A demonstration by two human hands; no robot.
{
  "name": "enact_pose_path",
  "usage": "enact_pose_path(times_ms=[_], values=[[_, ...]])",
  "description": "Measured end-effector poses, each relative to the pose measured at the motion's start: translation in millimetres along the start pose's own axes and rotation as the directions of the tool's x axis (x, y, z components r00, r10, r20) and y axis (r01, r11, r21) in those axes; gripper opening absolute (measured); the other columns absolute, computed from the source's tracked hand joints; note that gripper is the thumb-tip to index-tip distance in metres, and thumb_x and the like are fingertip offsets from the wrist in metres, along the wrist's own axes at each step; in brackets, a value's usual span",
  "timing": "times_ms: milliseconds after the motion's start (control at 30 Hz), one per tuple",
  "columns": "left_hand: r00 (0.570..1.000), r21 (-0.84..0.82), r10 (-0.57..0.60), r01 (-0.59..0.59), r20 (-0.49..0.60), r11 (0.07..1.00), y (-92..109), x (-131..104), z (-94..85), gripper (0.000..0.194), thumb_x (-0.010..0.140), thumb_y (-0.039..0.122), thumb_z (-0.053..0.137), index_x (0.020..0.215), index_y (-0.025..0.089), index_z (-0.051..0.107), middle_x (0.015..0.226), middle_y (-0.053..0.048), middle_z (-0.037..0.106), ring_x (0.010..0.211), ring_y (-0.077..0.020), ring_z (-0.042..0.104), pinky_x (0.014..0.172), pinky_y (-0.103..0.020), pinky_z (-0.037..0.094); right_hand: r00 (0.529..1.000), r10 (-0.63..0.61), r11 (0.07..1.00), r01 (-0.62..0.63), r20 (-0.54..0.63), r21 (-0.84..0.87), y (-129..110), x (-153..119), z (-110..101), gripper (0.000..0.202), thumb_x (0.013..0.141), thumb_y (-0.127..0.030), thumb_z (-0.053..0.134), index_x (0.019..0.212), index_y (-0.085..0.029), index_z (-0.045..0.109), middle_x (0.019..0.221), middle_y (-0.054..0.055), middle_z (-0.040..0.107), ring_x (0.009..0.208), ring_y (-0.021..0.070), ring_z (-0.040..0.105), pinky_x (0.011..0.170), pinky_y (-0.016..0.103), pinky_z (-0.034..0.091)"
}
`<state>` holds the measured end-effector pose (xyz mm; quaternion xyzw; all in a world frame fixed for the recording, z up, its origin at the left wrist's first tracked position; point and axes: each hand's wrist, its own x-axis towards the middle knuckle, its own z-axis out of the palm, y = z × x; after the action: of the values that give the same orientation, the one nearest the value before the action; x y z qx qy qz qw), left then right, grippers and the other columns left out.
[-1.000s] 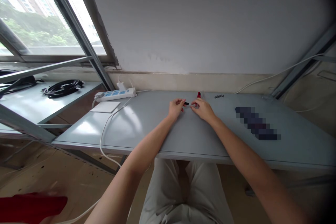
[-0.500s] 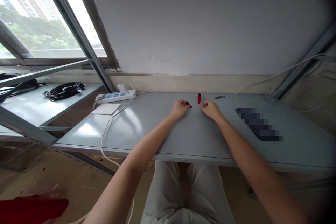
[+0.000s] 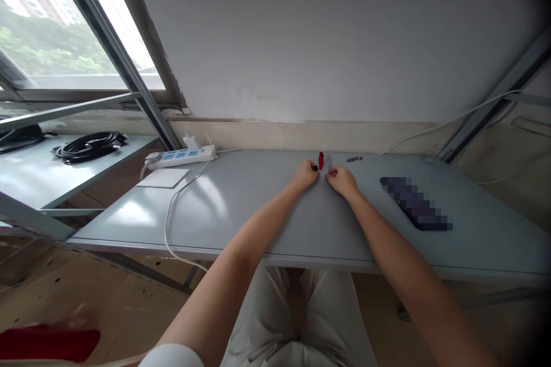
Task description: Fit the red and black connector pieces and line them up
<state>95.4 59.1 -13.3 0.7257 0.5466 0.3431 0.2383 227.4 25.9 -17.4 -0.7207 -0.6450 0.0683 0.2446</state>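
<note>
My left hand (image 3: 307,174) is closed in a pinch on a small black piece (image 3: 315,168), too small to name. Just behind it on the table, a small red object (image 3: 321,160) stands close to the fingertips. To its right lies a small clear, see-through item (image 3: 328,160), perhaps plastic. My right hand (image 3: 341,180) has its fingers pressed together at the near end of that clear item; whether they hold it is hidden. Several small dark pieces (image 3: 354,159), like screws, lie in a row beyond the right hand.
On the grey table (image 3: 275,241) a dark flat device (image 3: 413,206), blurred out, lies to the right. A white power strip (image 3: 185,155), a white flat panel (image 3: 162,178) and a loose white cable (image 3: 167,223) occupy the left. Coiled black cable (image 3: 90,146) rests on the neighbouring shelf.
My left hand has moved right with the black piece, closer to the red object and my right hand. The right hand stays beside the clear item. The whole view has shifted slightly.
</note>
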Motion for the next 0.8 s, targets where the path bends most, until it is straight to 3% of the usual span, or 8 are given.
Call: enact_pose_path(times_ms=[233, 300, 433, 500, 633, 800], values=[[0.998, 0.034, -0.059, 0.058, 0.036, 0.998, -1.7, 1.7, 7.9, 0.014, 0.060, 0.015, 0.060, 0.054, 0.017, 0.048, 0.059, -0.006, 0.055, 0.068, -0.0200, 0.054, 0.065, -0.031, 0.040, 1.000, -0.020, 1.000, 0.020, 0.007, -0.019, 2.7, 1.6, 2.5, 0.020, 0.070, -0.030, 0.053, 0.083, -0.017, 0.062, 0.082, 0.009, 0.064, 0.078, 0.0193, 0.058, 0.063, 0.026, 0.040], [0.999, 0.072, -0.039, 0.037, 0.021, 0.997, 0.5, -3.1, 4.5, 0.011, 0.060, 0.019, 0.062, 0.064, 0.016, 0.052, 0.069, -0.008, 0.058, 0.074, -0.0211, 0.055, 0.068, -0.031, 0.040, 1.000, -0.026, 0.999, 0.026, 0.009, -0.021, 3.1, 1.3, 1.8, 0.021, 0.070, -0.030, 0.053, 0.083, -0.017, 0.062, 0.083, 0.009, 0.064, 0.079, 0.0194, 0.058, 0.063, 0.026, 0.040], [0.996, 0.150, 0.084, -0.080, -0.020, 0.985, 9.4, -20.4, -5.4, 0.035, 0.065, 0.018, 0.060, 0.099, 0.018, 0.050, 0.094, -0.011, 0.056, 0.087, -0.0215, 0.053, 0.074, -0.031, 0.039, 1.000, -0.020, 0.999, 0.020, 0.013, -0.032, 3.4, 1.5, 1.1, 0.023, 0.071, -0.031, 0.053, 0.086, -0.017, 0.062, 0.084, 0.009, 0.064, 0.080, 0.0196, 0.058, 0.065, 0.027, 0.040], [0.987, 0.199, 0.163, -0.158, -0.007, 0.967, 14.4, -28.8, -9.2, 0.036, 0.070, 0.016, 0.055, 0.106, 0.020, 0.048, 0.101, -0.011, 0.054, 0.093, -0.0220, 0.050, 0.078, -0.031, 0.037, 1.000, -0.023, 0.999, 0.023, 0.011, -0.037, 3.7, 2.3, 1.6, 0.024, 0.070, -0.032, 0.053, 0.088, -0.017, 0.061, 0.084, 0.009, 0.064, 0.080, 0.0197, 0.058, 0.065, 0.027, 0.040], [0.982, 0.285, 0.185, -0.188, 0.039, 0.940, 19.3, -37.3, -12.6, 0.024, 0.076, 0.016, 0.047, 0.099, 0.019, 0.053, 0.097, -0.011, 0.055, 0.097, -0.0229, 0.048, 0.080, -0.032, 0.036, 0.999, -0.037, 0.998, 0.037, 0.011, -0.050, 3.7, 2.7, 2.8, 0.023, 0.070, -0.032, 0.053, 0.087, -0.018, 0.061, 0.083, 0.009, 0.064, 0.080, 0.0202, 0.058, 0.064, 0.027, 0.040], [0.984, 0.296, 0.178, -0.163, -0.022, 0.941, 11.9, -42.3, -15.9, 0.017, 0.079, 0.018, 0.043, 0.091, 0.018, 0.055, 0.093, -0.010, 0.057, 0.090, -0.0213, 0.050, 0.074, -0.030, 0.038, 0.999, -0.051, 0.997, 0.051, 0.006, -0.056, 0.1, -1.2, -1.2, 0.019, 0.071, -0.030, 0.051, 0.083, -0.019, 0.062, 0.081, 0.008, 0.064, 0.079, 0.0196, 0.058, 0.063, 0.027, 0.039]])
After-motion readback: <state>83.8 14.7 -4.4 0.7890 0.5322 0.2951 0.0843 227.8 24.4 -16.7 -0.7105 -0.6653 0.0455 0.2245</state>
